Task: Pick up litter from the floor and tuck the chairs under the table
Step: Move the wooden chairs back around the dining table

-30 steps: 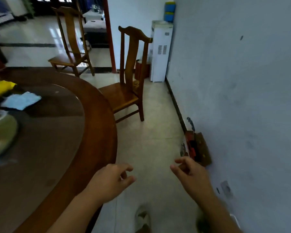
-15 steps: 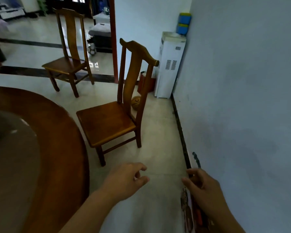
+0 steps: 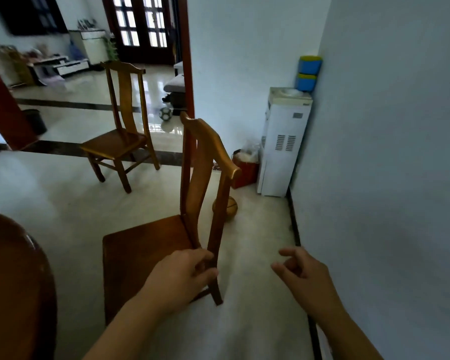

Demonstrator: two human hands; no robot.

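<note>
Left hand [image 3: 183, 278] at near wooden chair [image 3: 151, 245], fingers curled round its back post; right hand [image 3: 300, 275] beside, fingers loosely curled, holding nothing.

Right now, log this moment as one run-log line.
left hand: grips near chair back post | right hand: free, loosely curled | chair: untucked from table
</note>
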